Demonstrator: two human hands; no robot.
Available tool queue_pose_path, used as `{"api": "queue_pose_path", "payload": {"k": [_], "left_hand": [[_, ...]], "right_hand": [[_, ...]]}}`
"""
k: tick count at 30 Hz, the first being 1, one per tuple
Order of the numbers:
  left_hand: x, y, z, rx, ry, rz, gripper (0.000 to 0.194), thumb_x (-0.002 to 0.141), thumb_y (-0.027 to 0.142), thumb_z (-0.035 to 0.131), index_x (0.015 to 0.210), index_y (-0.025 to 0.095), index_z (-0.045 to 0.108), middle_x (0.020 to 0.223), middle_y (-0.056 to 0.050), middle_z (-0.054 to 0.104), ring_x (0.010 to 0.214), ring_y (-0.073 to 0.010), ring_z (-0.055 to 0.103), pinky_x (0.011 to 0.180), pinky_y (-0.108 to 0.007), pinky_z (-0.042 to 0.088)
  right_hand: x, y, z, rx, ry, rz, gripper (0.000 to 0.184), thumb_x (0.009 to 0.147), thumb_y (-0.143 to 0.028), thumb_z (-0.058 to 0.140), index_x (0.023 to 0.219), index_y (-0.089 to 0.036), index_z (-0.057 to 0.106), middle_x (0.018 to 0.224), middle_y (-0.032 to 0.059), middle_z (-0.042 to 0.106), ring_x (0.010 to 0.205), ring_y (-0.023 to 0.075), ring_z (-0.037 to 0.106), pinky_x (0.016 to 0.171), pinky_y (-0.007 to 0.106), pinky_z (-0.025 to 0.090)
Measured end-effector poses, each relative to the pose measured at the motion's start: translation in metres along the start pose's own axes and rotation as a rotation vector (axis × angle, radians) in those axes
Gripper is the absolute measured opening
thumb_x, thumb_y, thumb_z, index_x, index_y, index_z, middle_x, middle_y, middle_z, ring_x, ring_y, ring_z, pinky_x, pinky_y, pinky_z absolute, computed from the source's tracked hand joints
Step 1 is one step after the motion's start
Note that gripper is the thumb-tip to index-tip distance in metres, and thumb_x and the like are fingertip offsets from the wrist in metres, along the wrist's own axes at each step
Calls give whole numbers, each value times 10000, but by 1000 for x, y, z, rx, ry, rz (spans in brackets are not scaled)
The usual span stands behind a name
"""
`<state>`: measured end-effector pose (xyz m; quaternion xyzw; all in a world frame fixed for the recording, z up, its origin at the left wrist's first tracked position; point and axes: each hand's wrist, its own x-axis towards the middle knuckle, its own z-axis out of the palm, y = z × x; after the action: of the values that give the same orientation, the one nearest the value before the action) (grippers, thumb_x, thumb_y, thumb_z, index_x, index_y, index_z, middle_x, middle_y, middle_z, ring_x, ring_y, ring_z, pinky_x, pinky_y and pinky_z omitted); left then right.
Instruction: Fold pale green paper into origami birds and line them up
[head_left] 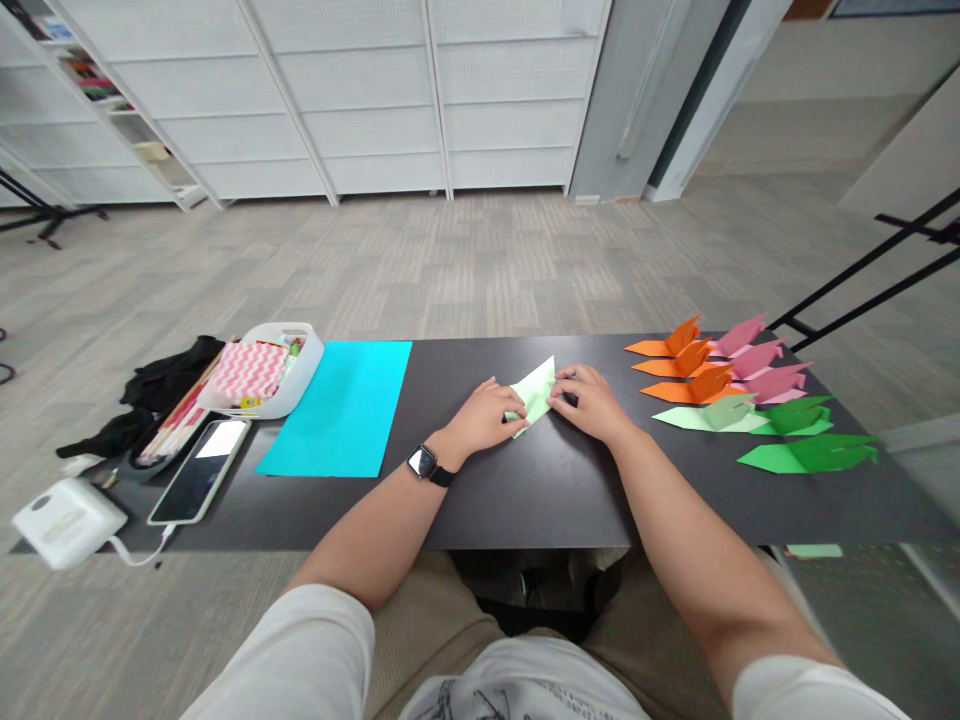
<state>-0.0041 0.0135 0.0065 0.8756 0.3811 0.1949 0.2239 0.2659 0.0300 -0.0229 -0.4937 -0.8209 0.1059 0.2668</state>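
A pale green sheet of folded paper [535,388] lies slantwise on the dark table, one pointed corner toward the far edge. My left hand [486,416], with a watch on its wrist, presses the paper's left and lower part with its fingers curled over it. On the paper's right edge, my right hand [587,402] has its thumb and fingers bent together. Part of the fold is hidden beneath the fingers. To the right stand folded paper birds in rows: orange [686,365], pink [761,360], light green [712,413] and green [814,453].
Bright blue paper [345,405] lies left of my hands. Beyond it are a white basket [304,378] holding a pink zigzag-patterned packet, a phone [199,475] cabled to a white charger [69,522], and black cloth [176,375]. A green scrap [814,551] shows below the table's right front edge.
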Motion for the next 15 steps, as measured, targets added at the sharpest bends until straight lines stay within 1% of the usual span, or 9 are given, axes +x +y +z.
{"api": "queue_pose_path", "payload": {"k": [4, 6, 10, 15], "left_hand": [[1, 1, 4, 11, 28, -33, 219, 902, 326, 792, 1099, 267, 718, 1150, -24, 759, 1129, -231, 682, 1285, -552, 290], [1, 3, 7, 35, 38, -50, 248, 893, 329, 803, 1110, 267, 701, 1147, -27, 755, 1109, -237, 680, 1278, -556, 299], [0, 8, 12, 115, 50, -36, 205, 918, 349, 781, 1104, 275, 736, 1133, -39, 746, 1090, -254, 666, 1247, -545, 324], [0, 13, 16, 206, 64, -16, 171, 980, 367, 702, 1100, 288, 794, 1128, -48, 731, 1021, -250, 638, 1189, -516, 366]], "right_hand": [[1, -2, 1, -1, 7, 7, 123, 941, -383, 701, 888, -287, 756, 1233, 72, 659, 1210, 300, 584, 1085, 527, 432], [1, -4, 1, -2, 18, 15, 120, 938, -380, 701, 884, -288, 755, 1225, 73, 660, 1202, 299, 584, 1087, 531, 430], [1, -7, 4, -19, 51, 44, 104, 933, -364, 700, 882, -289, 751, 1225, 71, 656, 1200, 297, 581, 1129, 559, 398], [3, -10, 11, -55, 88, 118, 79, 930, -356, 712, 907, -292, 752, 1208, 73, 648, 1221, 307, 573, 1218, 650, 274]]}}
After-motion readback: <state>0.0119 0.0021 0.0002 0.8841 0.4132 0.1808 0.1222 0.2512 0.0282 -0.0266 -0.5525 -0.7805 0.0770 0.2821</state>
